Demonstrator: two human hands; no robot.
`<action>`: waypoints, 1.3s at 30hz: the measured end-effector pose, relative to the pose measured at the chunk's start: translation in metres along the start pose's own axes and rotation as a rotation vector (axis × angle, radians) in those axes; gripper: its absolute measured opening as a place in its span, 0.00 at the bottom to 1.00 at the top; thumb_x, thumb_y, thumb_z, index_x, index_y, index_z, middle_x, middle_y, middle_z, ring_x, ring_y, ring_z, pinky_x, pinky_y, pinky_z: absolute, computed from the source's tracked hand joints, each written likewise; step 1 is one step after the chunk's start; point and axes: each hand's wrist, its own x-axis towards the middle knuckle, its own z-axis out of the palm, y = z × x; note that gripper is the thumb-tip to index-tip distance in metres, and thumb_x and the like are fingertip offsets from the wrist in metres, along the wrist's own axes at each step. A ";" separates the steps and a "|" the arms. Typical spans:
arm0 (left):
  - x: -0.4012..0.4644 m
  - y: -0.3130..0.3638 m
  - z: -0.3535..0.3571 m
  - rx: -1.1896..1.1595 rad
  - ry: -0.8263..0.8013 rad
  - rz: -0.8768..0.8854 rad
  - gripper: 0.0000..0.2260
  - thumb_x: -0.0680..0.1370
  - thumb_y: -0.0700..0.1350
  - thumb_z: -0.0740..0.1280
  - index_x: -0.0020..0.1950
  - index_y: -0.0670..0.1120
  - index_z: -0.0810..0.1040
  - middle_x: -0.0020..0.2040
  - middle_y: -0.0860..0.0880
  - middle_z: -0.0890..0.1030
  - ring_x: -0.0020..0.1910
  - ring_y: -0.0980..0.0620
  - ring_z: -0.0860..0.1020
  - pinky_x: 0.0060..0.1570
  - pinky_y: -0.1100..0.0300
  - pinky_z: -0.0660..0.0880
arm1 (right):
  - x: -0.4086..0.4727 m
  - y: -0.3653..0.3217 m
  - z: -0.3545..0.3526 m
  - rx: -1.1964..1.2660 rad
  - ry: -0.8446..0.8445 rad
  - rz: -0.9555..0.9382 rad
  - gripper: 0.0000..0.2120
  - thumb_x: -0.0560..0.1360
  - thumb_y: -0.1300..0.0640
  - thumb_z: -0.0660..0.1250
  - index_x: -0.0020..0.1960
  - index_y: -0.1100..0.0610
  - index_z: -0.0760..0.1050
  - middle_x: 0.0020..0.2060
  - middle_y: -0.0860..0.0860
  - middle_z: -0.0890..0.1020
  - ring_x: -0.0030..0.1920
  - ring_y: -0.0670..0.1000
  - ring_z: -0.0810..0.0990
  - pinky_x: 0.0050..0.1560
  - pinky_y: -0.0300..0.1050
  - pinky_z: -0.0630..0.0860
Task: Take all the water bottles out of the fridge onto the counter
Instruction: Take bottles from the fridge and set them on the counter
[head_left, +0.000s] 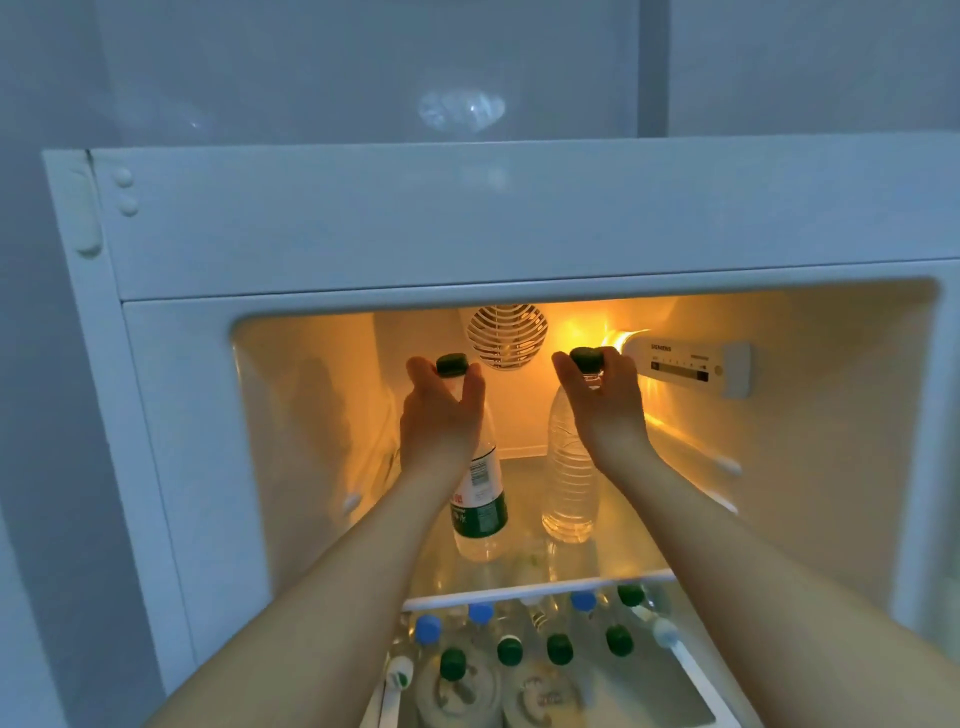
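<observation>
**Two bottles gripped on the top shelf, lift-out coming**

Both arms are deep in the fridge (171, 415), middle of the frame. The left hand (441, 410) has its grip clamped around the neck of the labelled bottle (480, 499), fingers curled just under the dark green cap. The right hand (605, 400) is clamped the same way on the plain bottle (569, 478), up by the glowing lamp. Both bottles appear to stand on the glass shelf (618, 535), near each other but apart.

This looks like the grasp step; next comes a lift and a pull back towards the camera, clearing the white shelf edge. The desk is out of view.

The plastic is clear, ribbed and thin, probably slippery. Lower in the frame, more bottles (535, 644) with green and blue caps wait below the shelf.
</observation>
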 end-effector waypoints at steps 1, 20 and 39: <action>0.004 0.000 0.002 -0.030 -0.017 -0.032 0.19 0.79 0.56 0.63 0.63 0.48 0.62 0.53 0.48 0.76 0.46 0.50 0.77 0.43 0.55 0.75 | 0.001 0.000 0.003 0.033 -0.030 0.020 0.13 0.76 0.45 0.67 0.55 0.50 0.69 0.52 0.47 0.74 0.52 0.48 0.74 0.54 0.43 0.71; -0.005 0.002 0.019 -0.098 0.001 -0.012 0.07 0.76 0.53 0.65 0.48 0.51 0.75 0.41 0.55 0.78 0.42 0.53 0.78 0.46 0.55 0.76 | 0.017 0.013 0.022 -0.055 0.024 0.091 0.09 0.75 0.52 0.66 0.39 0.52 0.70 0.33 0.47 0.75 0.37 0.48 0.75 0.38 0.38 0.70; -0.106 0.042 -0.102 -0.372 0.286 0.309 0.05 0.71 0.49 0.67 0.37 0.49 0.76 0.33 0.49 0.78 0.34 0.54 0.75 0.32 0.68 0.70 | -0.109 -0.078 -0.023 0.124 0.135 -0.094 0.05 0.71 0.56 0.69 0.39 0.56 0.77 0.31 0.50 0.77 0.33 0.47 0.73 0.33 0.39 0.68</action>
